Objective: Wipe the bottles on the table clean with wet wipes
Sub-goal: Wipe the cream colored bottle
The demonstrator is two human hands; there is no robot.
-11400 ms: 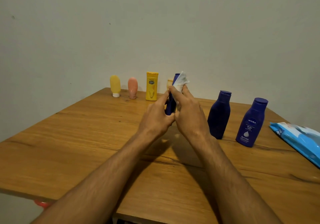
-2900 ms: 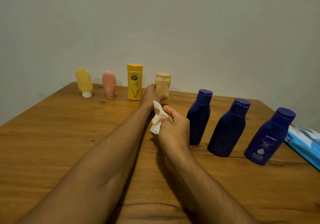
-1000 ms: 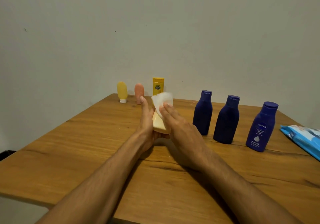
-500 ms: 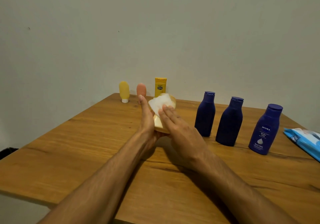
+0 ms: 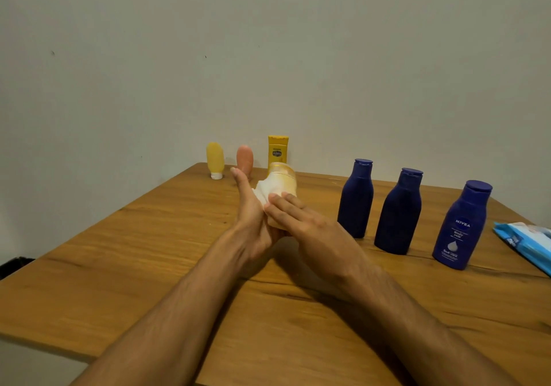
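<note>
While the left hand (image 5: 250, 221) cradles the tilted beige bottle (image 5: 286, 177) against its flat palm, fingers straight, just above the wooden surface (image 5: 119, 266), the right hand (image 5: 310, 227) presses a white wet wipe (image 5: 264, 191) onto the bottle's side with straight fingers. Three blue bottles (image 5: 399, 212) stand upright to the right.

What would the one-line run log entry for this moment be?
step: wiping | left hand: holds beige bottle | right hand: presses wet wipe on bottle | wipes pack: lying at right
</note>
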